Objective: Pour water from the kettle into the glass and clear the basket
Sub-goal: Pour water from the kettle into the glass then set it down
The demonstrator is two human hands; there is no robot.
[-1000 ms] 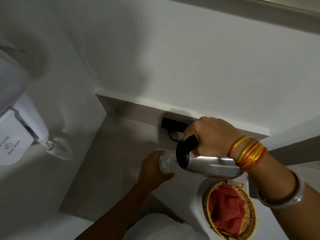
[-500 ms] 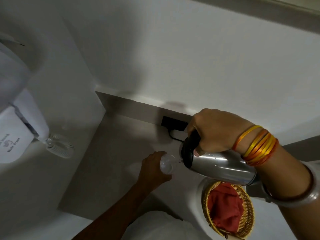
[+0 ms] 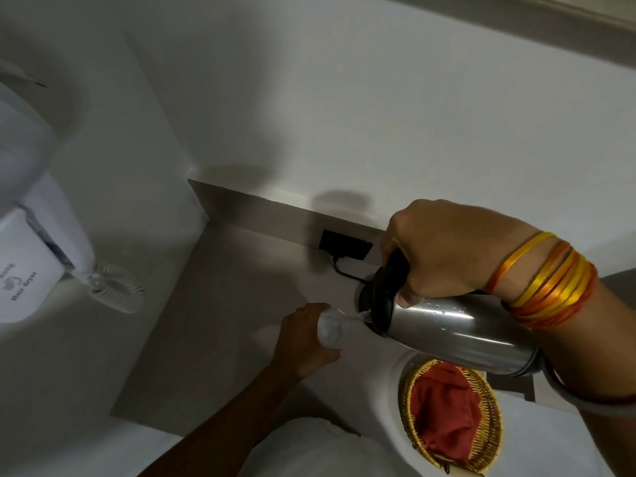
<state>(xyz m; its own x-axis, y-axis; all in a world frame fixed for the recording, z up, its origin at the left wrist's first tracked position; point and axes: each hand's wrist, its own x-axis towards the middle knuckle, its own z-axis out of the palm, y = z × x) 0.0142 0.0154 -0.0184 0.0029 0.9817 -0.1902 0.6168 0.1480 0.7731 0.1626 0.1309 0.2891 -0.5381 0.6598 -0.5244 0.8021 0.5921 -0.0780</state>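
Right hand (image 3: 444, 249) clenched, raised; left hand (image 3: 303, 335) curled lower.

- Right hand (image 3: 444, 249) grips black handle of steel kettle (image 3: 457, 333), tipped spout-down to the left.
- Thin stream of water runs into glass (image 3: 331, 328), held by left hand (image 3: 303, 339).
- Wicker basket (image 3: 490, 438) below kettle, red cloth (image 3: 444, 407) inside.
- Hair dryer (image 3: 34, 270) on left wall.

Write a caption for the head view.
Right hand tips steel kettle, pouring water into glass held by left hand.
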